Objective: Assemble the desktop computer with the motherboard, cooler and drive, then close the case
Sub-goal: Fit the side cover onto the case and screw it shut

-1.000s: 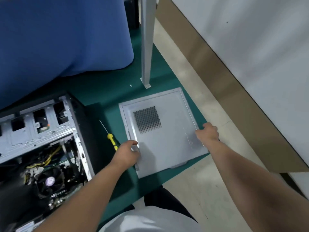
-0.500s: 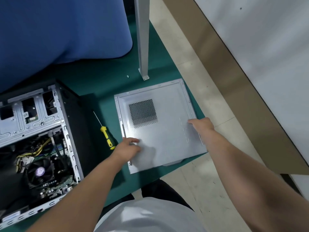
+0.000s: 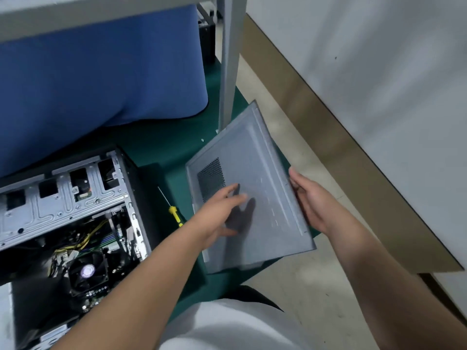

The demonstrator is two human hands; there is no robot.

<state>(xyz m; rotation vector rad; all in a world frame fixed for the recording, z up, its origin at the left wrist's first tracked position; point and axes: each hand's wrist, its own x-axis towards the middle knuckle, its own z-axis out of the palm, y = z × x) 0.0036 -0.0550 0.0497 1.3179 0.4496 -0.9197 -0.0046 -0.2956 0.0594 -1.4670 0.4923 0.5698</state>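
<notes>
Fingers (image 3: 307,198) of my right hand (image 3: 317,205) curl round the panel's (image 3: 262,178) right edge, tilting it above the tabletop (image 3: 161,142); my left hand (image 3: 219,213) lies flat on it, fingers straight. With one gripping hand it could slip, hitting the screwdriver (image 3: 173,213) or open case (image 3: 63,218).

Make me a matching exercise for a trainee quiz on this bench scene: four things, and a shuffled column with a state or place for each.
Things:
1. side panel
2. screwdriver
3. computer case
4. cooler fan

States:
A. lying on the green mat
B. tilted up, held at its right edge
C. open, insides showing
D. mounted inside the case

Pairs: 1-B, 2-A, 3-C, 4-D
</notes>
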